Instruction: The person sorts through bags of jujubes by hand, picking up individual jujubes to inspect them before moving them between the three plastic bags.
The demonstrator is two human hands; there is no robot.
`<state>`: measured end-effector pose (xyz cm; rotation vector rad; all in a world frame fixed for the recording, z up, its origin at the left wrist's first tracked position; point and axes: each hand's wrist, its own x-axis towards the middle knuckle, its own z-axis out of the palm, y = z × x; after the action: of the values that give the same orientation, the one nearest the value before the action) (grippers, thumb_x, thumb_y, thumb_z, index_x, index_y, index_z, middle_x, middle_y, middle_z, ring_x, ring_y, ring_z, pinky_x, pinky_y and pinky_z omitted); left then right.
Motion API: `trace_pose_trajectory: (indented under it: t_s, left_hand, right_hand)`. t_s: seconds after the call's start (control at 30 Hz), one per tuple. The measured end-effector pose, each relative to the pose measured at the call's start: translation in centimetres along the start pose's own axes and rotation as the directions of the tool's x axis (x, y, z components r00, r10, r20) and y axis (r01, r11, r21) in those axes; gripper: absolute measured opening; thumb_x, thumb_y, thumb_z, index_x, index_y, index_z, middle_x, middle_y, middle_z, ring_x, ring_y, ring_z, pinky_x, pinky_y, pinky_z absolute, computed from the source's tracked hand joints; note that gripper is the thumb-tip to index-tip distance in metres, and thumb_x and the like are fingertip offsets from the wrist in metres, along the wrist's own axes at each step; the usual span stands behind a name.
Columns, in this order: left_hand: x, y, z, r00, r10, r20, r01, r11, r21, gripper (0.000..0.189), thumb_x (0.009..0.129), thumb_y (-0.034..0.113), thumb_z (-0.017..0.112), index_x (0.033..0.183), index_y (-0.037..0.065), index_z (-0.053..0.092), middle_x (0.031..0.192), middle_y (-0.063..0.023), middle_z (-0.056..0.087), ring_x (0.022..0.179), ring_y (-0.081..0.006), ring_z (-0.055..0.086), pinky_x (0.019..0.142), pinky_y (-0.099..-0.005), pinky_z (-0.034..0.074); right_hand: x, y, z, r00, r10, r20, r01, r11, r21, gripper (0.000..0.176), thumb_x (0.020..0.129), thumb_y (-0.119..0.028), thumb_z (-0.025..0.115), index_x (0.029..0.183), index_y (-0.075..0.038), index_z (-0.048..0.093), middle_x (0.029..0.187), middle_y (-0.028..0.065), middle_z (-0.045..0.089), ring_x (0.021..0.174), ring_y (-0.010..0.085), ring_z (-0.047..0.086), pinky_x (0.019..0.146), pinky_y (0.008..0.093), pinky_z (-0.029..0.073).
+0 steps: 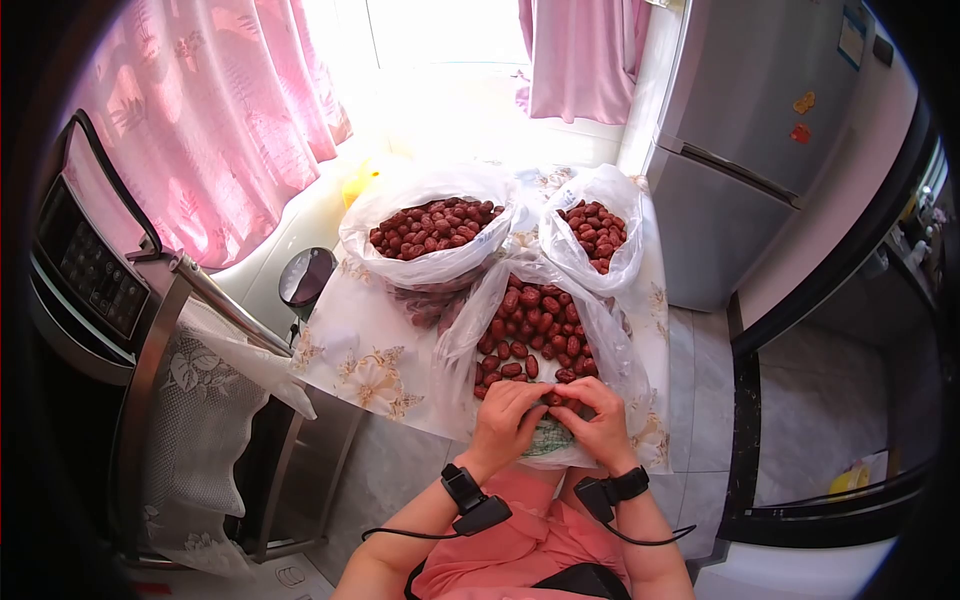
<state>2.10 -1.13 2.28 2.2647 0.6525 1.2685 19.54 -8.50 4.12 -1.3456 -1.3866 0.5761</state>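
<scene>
Dried red dates (540,320) lie in an open clear plastic bag (460,345) on the near part of the table. At the bag's near edge, my left hand (507,418) and my right hand (598,415) come together, fingertips nearly touching. Both have their fingers bent in a pinch around what looks like a red date (553,399), partly hidden by the fingers. Green print (550,437) shows on the plastic just below my hands. Behind this bag stand a large white bag of red dates (435,230) on the left and a smaller one (595,232) on the right.
A flowered cloth covers the table (375,385). To the left are a black appliance (95,260) and a stand draped with lace (200,400). A small bin (307,275) sits beside the table. At the right rises a grey fridge (740,150).
</scene>
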Motion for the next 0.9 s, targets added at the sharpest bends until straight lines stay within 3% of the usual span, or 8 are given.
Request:
trace_pose_trajectory:
  t_s: [0.3,0.9]
  left_hand:
    - [0.07,0.04,-0.10,1.000,-0.014,-0.004,0.014,1.000,-0.017,0.040,0.084,0.003,0.075,0.124,0.007,0.069,0.106,-0.0104,0.072,0.100,-0.0309,0.067,0.090,-0.0424,0.048]
    - [0.21,0.27,-0.04,0.999,-0.020,-0.038,0.021,1.000,0.007,0.031,0.081,0.003,0.079,0.111,0.007,0.071,0.104,-0.0093,0.072,0.098,-0.0294,0.067,0.089,-0.0408,0.047]
  right_hand:
    - [0.03,-0.06,-0.06,1.000,-0.005,0.016,0.004,1.000,0.015,0.033,0.082,0.002,0.082,0.115,-0.004,0.077,0.102,0.0063,0.072,0.084,0.0132,0.067,0.072,0.0259,0.054]
    - [0.27,-0.36,-0.22,0.999,-0.033,0.011,0.034,0.999,-0.032,0.028,0.082,-0.001,0.082,0.109,-0.003,0.076,0.100,0.0064,0.072,0.082,0.0145,0.067,0.071,0.0270,0.053]
